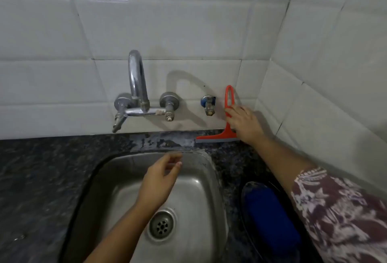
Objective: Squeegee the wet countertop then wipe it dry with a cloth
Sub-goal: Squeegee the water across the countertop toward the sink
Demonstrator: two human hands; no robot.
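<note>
Head view: the squeegee [227, 124] stands upright against the tiled wall [188, 32] at the back right of the table [41, 179], its blade resting on the dark stone just right of the sink [201, 179]. Right hand [245, 124] is on the red handle; its fingers [232, 113] lie across the lower loop, partly closed, touching the handle, though a full grip is not confirmed. Left hand [159, 183] hangs over the sink bowl, fingers loosely curled, holding nothing. A wet patch [163, 142] shows on the table strip between the wall and the sink rim, below the tap [138, 87]. A small valve [208, 103] projects from the wall just left of the handle. A blue item [270, 216] lies in a dark tray to the right of the sink; whether it is the drying cloth cannot be told. Assessment: the task is at its first step, taking up the tool. Risks noted: an incomplete grip could let the squeegee slide along the wall and drop into the sink; lifting it leftward could knock the handle on the valve; the strip behind the sink is narrow, so a tilted blade would skip water or push it against the wall joint instead of into the bowl; the sleeve [339, 210] passes over the tray and may drag across it.
</note>
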